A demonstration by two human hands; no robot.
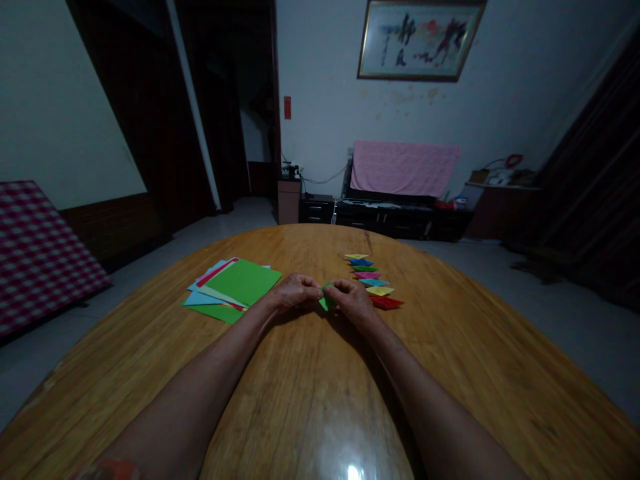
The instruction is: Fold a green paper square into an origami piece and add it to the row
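Observation:
A small piece of folded green paper [327, 301] is held between my two hands, just above the middle of the table. My left hand [296, 291] pinches its left edge between thumb and fingers. On the other side my right hand [351, 298] grips the paper's upper right part, hiding some of it. Left of my left hand lies a fanned stack of coloured paper sheets [250, 281], with a green one on top and blue, red and white edges below. To the right, several folded paper boats [375, 283] in different colours form a slanting row, the red one [387, 303] nearest me.
The round wooden table [310, 400] has its far edge before a low black cabinet [380, 219]. A pink cloth [404, 168] covers a screen there. A red checked cloth [40, 260] hangs at the left. Dark curtains [585, 153] are at the right.

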